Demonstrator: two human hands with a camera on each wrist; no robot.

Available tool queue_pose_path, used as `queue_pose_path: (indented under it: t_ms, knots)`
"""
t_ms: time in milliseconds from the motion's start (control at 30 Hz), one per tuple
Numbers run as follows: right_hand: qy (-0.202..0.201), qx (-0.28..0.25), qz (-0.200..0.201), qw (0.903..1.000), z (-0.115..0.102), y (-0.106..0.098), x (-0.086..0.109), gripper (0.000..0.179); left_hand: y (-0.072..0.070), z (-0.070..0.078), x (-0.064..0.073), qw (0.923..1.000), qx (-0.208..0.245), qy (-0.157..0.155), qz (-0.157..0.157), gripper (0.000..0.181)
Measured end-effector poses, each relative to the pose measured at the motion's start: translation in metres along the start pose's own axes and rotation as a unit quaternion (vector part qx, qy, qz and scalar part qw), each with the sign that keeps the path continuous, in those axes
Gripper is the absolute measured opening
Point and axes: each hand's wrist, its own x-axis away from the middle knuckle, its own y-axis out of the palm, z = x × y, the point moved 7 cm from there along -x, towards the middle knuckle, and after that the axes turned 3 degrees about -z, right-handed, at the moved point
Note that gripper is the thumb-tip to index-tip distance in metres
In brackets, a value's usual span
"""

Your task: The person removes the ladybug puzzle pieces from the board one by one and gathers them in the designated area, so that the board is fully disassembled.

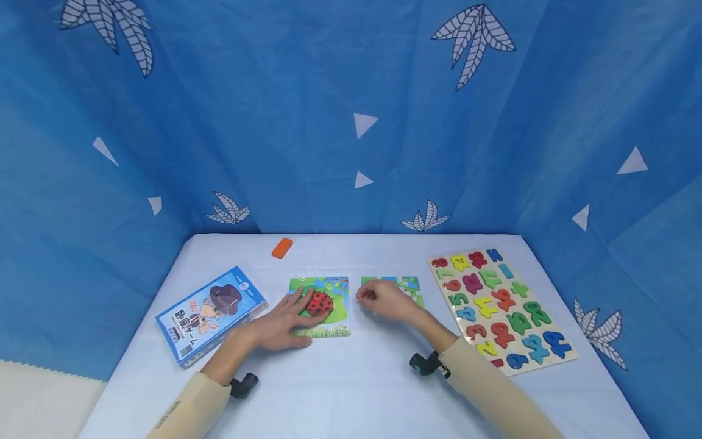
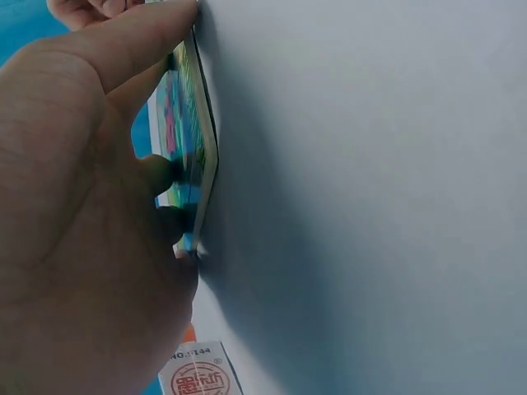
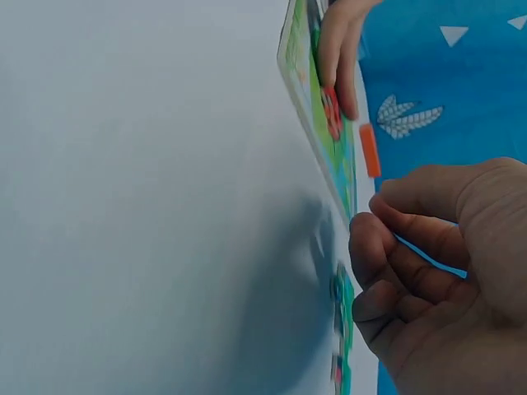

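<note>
My left hand (image 1: 276, 323) rests on a square ladybug picture board (image 1: 338, 311), its fingers spread over the left part and the thumb along the near edge. In the left wrist view, the thumb lies at the side of the thin board (image 2: 206, 152). My right hand (image 1: 390, 300) hovers just right of the board, fingers curled and thumb tip against the forefinger. Nothing shows between those fingertips in the right wrist view. Green and blue puzzle pieces (image 1: 411, 284) lie beyond and beneath the right hand, which hides part of them.
A blue boxed game (image 1: 211, 314) lies at the left. An orange block (image 1: 282, 248) sits near the back edge. On the right is a wooden board (image 1: 512, 311) with colourful numbers and letters. A blue patterned curtain (image 1: 307, 122) surrounds the white table (image 1: 340, 390).
</note>
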Motion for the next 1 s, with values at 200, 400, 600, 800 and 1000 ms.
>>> queue_pose_path:
  t_ms: [200, 400, 600, 800, 1000]
  knots:
    - [-0.038, -0.017, -0.01, 0.9991, -0.018, 0.022, -0.021, 0.013, 0.001, -0.001, -0.002, 0.9999, 0.011, 0.005, -0.007, 0.055]
    - [-0.066, 0.005, -0.037, 0.9971, -0.035, 0.039, -0.038, 0.022, 0.003, -0.002, -0.003, 0.9998, 0.016, 0.006, -0.008, 0.054]
    - [-0.048, 0.025, -0.047, 0.9974, -0.039, 0.042, -0.048, 0.037, 0.006, -0.002, -0.003, 0.9995, 0.021, 0.009, -0.021, 0.054]
    - [-0.049, 0.053, -0.051, 0.9961, -0.043, 0.046, -0.053, 0.036, 0.006, -0.002, -0.003, 0.9995, 0.023, 0.011, -0.02, 0.054]
    - [-0.039, 0.056, -0.051, 0.9963, -0.042, 0.048, -0.056, 0.035, 0.007, -0.004, -0.002, 0.9993, 0.031, 0.006, -0.02, 0.053]
